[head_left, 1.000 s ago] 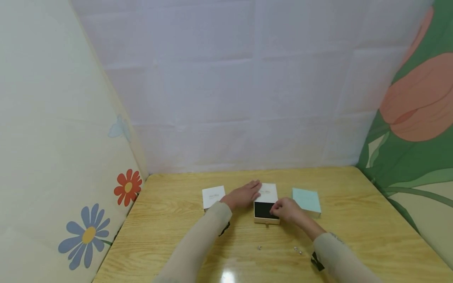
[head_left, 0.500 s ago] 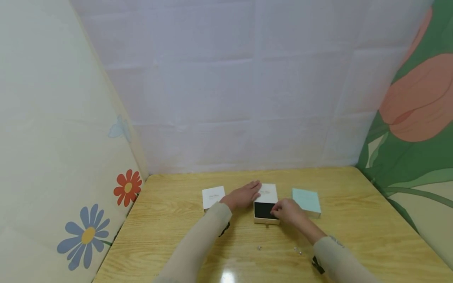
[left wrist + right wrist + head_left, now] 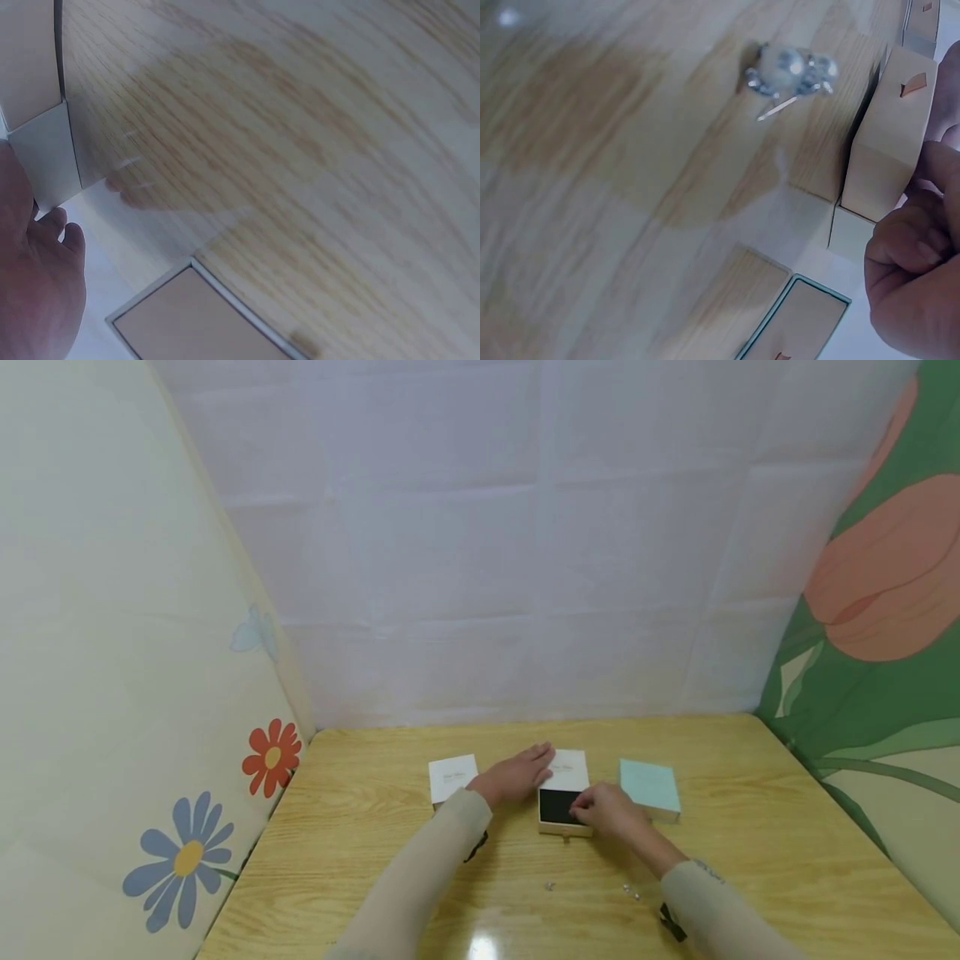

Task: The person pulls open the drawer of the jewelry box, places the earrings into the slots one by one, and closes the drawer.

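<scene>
Left hand [image 3: 517,774]: fingers straight, flat, resting on the white sleeve [image 3: 567,768] of the middle box, pinning it to the table [image 3: 750,827]. Holding nothing.

Right hand [image 3: 609,808]: fingers curled, tips over the near right corner of the open drawer [image 3: 561,810], on the black insert. Right wrist view shows the fingers [image 3: 911,251] bunched tight beside the cream drawer front [image 3: 891,142]. Looks like a pinch on something small, but what's between the tips isn't visible, so can't confirm.

Box is mid-table, drawer slid out toward the person, small pull tab on the front face.

My take on doing this well: keep the left palm's weight on the sleeve so the box doesn't skate on the glossy top. Work the right fingertips straight down onto the insert, not sideways, or the drawer shifts. Small part, light box: slow and low.

Loose bits: earring [image 3: 550,886] and second earring [image 3: 630,889] lie on the table nearer the person, well apart from the box. In the right wrist view one shows as a silver piece with pearl [image 3: 791,69] near the drawer front.

Other boxes: white box [image 3: 452,777] to the left, mint box [image 3: 649,787] to the right, both closed.

Table is light wood grain, shiny, glare spot at near edge. Pale sheet [image 3: 525,543] hung behind, flower-print panel [image 3: 112,693] on the left, green tulip-print panel [image 3: 877,610] on the right.
</scene>
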`<move>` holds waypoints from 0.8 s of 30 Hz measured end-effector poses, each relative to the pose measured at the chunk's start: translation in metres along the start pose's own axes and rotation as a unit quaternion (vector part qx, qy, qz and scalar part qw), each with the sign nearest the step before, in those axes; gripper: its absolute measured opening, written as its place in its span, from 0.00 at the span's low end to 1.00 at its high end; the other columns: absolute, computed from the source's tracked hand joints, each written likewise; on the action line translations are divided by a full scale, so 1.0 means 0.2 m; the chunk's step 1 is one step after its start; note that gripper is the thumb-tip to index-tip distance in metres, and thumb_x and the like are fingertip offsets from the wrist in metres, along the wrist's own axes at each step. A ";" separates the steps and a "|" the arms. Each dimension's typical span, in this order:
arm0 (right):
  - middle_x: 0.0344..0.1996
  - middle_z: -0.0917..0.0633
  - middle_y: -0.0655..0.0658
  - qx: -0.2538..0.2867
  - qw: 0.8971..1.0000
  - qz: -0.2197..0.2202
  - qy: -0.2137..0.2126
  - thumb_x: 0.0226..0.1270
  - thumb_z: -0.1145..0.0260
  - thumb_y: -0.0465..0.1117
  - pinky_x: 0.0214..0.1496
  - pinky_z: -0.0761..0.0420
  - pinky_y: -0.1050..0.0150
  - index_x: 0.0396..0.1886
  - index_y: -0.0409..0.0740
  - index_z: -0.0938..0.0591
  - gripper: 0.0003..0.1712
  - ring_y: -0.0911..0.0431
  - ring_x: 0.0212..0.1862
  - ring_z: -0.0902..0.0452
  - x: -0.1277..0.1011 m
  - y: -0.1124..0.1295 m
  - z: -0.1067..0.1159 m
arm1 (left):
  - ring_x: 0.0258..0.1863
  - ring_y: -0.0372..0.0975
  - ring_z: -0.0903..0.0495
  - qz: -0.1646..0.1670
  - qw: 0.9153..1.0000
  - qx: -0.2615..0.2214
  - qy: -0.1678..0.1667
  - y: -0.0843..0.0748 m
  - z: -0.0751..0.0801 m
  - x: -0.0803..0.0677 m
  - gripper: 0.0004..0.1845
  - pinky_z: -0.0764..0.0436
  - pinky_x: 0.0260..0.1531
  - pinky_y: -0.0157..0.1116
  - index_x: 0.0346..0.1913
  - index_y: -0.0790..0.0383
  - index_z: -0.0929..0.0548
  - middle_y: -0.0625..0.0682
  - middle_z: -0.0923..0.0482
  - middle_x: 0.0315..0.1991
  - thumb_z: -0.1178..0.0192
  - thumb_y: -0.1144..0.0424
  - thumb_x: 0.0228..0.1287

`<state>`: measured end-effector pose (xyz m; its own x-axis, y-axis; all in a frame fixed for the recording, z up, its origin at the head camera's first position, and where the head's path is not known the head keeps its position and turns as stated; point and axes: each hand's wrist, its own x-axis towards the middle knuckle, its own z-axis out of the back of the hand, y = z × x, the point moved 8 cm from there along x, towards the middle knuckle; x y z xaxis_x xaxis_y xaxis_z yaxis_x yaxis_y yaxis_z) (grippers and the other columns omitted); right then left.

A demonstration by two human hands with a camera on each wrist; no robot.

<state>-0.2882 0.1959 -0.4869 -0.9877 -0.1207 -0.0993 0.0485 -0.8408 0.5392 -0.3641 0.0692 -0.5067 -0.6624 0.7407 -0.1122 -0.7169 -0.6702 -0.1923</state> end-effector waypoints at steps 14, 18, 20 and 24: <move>0.31 0.14 0.49 -0.024 1.000 0.002 -0.006 0.66 0.28 0.38 0.29 0.21 0.64 0.37 0.44 0.11 0.03 0.58 0.27 0.24 -0.02 0.02 0.00 | 0.82 0.41 0.58 0.001 1.000 -0.002 -0.005 0.02 -0.02 0.01 0.32 0.52 0.79 0.37 0.83 0.55 0.56 0.50 0.60 0.83 0.75 0.45 0.84; 0.34 0.13 0.49 -0.053 0.999 0.010 -0.003 0.66 0.28 0.39 0.34 0.19 0.61 0.37 0.45 0.10 0.04 0.58 0.31 0.23 -0.02 0.03 0.00 | 0.82 0.42 0.58 -0.001 1.000 0.001 -0.004 0.02 -0.02 0.02 0.32 0.52 0.79 0.37 0.83 0.55 0.57 0.50 0.61 0.83 0.75 0.45 0.84; 0.36 0.12 0.48 -0.066 0.998 0.011 -0.003 0.66 0.28 0.40 0.36 0.18 0.60 0.37 0.46 0.10 0.04 0.58 0.33 0.22 -0.02 0.03 0.00 | 0.82 0.41 0.58 -0.002 1.000 0.005 -0.005 0.03 -0.03 0.02 0.32 0.52 0.79 0.36 0.83 0.55 0.57 0.50 0.61 0.83 0.75 0.45 0.84; 0.37 0.12 0.48 -0.081 0.997 0.016 -0.005 0.66 0.28 0.41 0.37 0.17 0.58 0.38 0.47 0.10 0.04 0.58 0.33 0.21 -0.02 0.04 0.00 | 0.82 0.40 0.59 -0.004 1.000 0.009 -0.006 0.03 -0.04 0.03 0.32 0.52 0.79 0.36 0.83 0.55 0.57 0.50 0.61 0.83 0.76 0.45 0.84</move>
<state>-0.2843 0.1904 -0.4829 -0.9867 -0.1441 -0.0747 0.1027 -0.9108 0.3998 -0.3715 0.0695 -0.5157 -0.6587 0.7458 -0.0995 -0.7261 -0.6647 -0.1757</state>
